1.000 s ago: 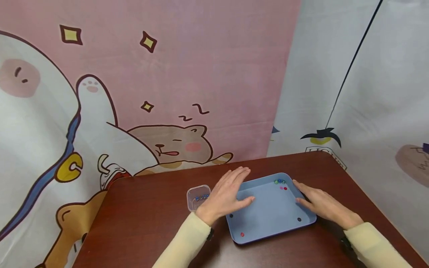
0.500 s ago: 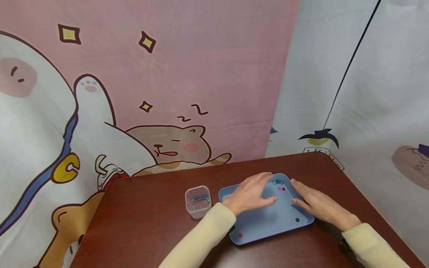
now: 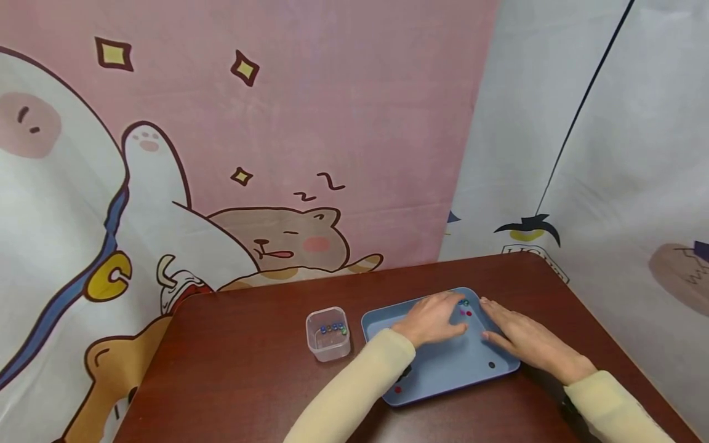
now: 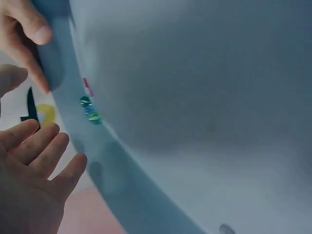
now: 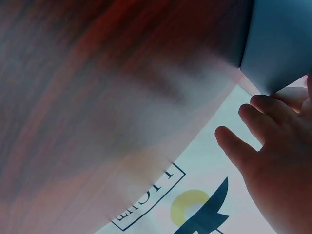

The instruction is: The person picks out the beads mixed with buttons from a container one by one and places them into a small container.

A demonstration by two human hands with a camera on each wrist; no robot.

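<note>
My left hand [image 3: 434, 319] hovers over the blue tray [image 3: 454, 375], fingers spread and slightly bent, with nothing in it. Close to its fingertips, a small cluster of green and blue marbles [image 4: 90, 111] sits by the tray's far right corner. A small red disc [image 3: 469, 314] and a pink one [image 3: 462, 312] lie beside them. At the tray's right rim is my right hand [image 3: 534, 338], its fingers fairly straight along the outside and its thumb toward the inside. The right wrist view shows its fingertips [image 5: 261, 105] by the tray's corner.
Left of the tray stands a clear plastic box [image 3: 332, 353] holding several marbles. A dark disc [image 3: 492, 365] and another red disc [image 3: 398, 389] lie in the tray. The brown table [image 3: 249, 363] meets a printed cloth backdrop [image 3: 360, 123] behind.
My left hand has moved right across the tray, toward the marbles, uncovering the plastic box. My right hand has stayed at the tray's right rim.
</note>
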